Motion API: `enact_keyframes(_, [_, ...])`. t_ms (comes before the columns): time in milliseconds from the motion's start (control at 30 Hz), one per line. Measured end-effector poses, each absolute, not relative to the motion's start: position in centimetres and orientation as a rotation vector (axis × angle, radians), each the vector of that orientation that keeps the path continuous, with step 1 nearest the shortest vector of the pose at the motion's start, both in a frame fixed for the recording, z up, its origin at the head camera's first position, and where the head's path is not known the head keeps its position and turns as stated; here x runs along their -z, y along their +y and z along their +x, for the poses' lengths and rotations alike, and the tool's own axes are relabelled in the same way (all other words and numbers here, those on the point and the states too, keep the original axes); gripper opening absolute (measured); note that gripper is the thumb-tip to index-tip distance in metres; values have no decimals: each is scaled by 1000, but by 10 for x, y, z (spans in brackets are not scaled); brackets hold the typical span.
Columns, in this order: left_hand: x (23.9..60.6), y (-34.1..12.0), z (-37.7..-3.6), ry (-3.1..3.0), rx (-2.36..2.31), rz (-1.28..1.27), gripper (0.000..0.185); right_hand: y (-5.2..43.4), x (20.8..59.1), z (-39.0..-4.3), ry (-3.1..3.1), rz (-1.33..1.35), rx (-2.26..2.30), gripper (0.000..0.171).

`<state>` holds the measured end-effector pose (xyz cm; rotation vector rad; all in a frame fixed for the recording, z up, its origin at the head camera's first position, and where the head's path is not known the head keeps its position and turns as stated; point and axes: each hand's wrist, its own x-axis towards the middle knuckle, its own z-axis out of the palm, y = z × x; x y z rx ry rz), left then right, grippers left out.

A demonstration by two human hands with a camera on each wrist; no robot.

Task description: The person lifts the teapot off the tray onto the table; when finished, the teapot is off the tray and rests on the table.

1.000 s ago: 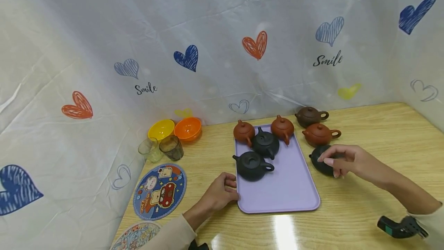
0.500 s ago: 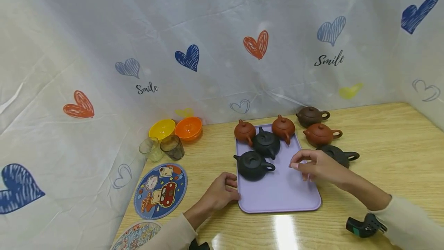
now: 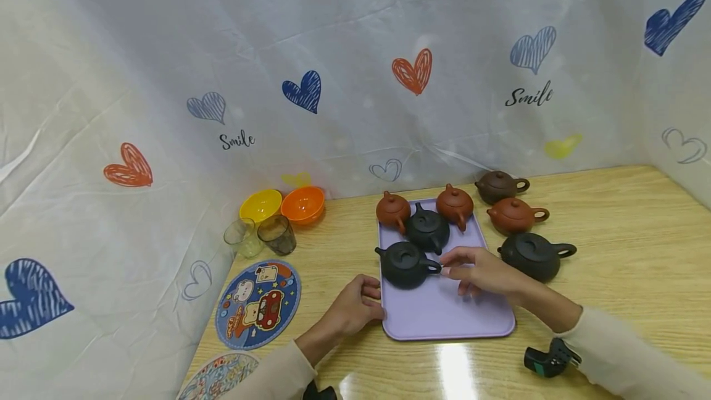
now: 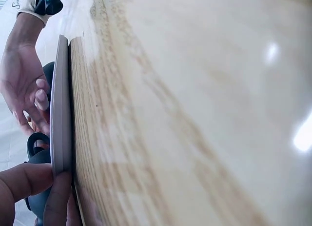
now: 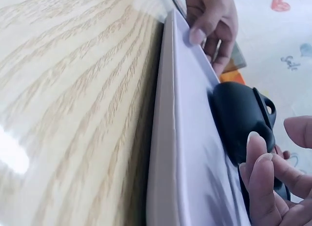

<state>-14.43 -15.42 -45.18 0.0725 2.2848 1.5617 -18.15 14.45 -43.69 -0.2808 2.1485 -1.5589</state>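
A lilac tray [image 3: 444, 320] lies on the table, and my left hand [image 3: 357, 306] pinches its left rim, thumb [image 4: 29, 179] above and fingers beneath. My right hand [image 3: 482, 271] hovers over the tray, thumb and fingers apart, right by the handle of the nearer black teapot [image 3: 402, 265]. In the right wrist view that black teapot [image 5: 239, 113] stands just beyond my spread fingertips [image 5: 258, 162]; contact cannot be made out. Behind it on the tray sit another black teapot [image 3: 426, 231] and two reddish-brown teapots, one left [image 3: 392, 210] and one right [image 3: 454, 204].
Right of the tray, a dark brown teapot [image 3: 497, 187], a reddish-brown teapot [image 3: 512, 216] and a black teapot [image 3: 530, 257] form a row. Left are a yellow bowl [image 3: 261, 205], an orange bowl [image 3: 302, 205], two glasses [image 3: 276, 236] and round mats [image 3: 258, 304]. A curtain [image 3: 344, 36] hangs behind.
My right hand has left the black teapot at the right of the tray and moved left over the tray to the nearer black teapot's handle. My left hand stays at the rim.
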Motion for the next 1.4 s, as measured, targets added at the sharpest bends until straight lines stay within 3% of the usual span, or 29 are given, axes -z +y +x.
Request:
enact_keyframes(233, [451,-154,-145,2288,-1549,75,56,133,439,-185,2085,-266,1547,47])
enact_keyframes(800, [451,-155,-144,2305,-1550,86,56,117,439,-191,2074,-169,1567,32])
enact_keyframes(1400, [451,-154,-144,2308,-1549,95,56,116,441,-190,2048,-201,1540,34])
